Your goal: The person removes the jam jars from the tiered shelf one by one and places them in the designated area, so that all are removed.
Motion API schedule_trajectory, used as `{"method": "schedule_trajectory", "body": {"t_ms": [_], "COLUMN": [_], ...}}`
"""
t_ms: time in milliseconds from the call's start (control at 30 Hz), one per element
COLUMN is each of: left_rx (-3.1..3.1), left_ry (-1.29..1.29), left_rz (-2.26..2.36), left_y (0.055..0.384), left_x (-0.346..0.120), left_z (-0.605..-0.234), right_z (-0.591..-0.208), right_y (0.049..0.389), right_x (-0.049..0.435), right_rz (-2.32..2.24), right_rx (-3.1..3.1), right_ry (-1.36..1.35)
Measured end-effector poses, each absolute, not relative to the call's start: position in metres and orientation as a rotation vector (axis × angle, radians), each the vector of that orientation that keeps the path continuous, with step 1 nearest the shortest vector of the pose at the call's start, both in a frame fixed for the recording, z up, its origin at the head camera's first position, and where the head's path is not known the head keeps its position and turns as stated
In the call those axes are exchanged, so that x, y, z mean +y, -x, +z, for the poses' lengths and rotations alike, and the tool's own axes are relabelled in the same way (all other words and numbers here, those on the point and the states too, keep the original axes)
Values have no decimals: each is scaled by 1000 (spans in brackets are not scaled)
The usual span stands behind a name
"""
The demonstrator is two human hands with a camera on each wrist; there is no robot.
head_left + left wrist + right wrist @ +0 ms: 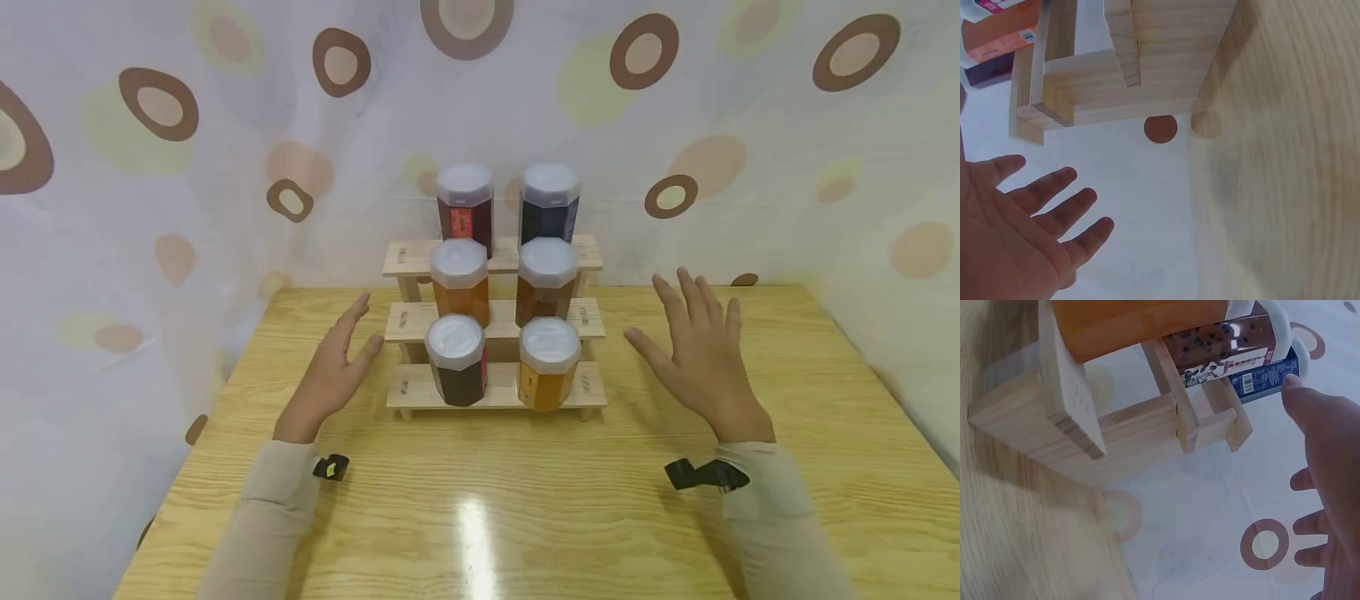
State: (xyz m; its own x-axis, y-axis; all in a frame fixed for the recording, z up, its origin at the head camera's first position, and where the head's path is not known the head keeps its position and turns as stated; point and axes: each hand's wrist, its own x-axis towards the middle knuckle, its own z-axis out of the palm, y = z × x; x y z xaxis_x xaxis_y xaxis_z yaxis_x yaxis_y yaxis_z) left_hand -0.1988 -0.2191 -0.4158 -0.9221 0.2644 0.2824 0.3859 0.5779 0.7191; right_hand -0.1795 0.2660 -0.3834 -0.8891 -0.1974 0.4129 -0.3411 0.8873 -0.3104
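Observation:
A three-step wooden rack (498, 387) stands on the table, with two lidded jars on each step. On the bottom step sit a dark jar (460, 379) at left and a yellow-orange jar (546, 383) at right. The middle step bears an orange jar (460, 296) and a brown jar (543, 300). Up top are a dark red jar (467, 221) and a dark blue jar (550, 218). My left hand (330, 375), fingers extended, hovers left of the rack without touching it. To the rack's right, my right hand (701, 358) is spread, holding nothing.
The rack rests on a light wood-grain table (420, 500). Behind it hangs a pale cloth (375, 133) patterned with brown and green circles, which also runs down the left side. A dark strap (708, 475) sits at the right wrist and a small dark device (331, 467) at the left.

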Motion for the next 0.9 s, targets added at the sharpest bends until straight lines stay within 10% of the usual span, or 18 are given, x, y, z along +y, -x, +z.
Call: {"method": "schedule_trajectory", "body": {"t_ms": [900], "left_rx": [-2633], "left_ry": [346], "left_rz": [-2064], "left_y": [179], "left_x": [-214], "left_z": [-454], "right_z": [-337], "right_y": [209], "right_x": [231], "right_rz": [733], "right_rx": [-2348], "right_ry": [-554]}}
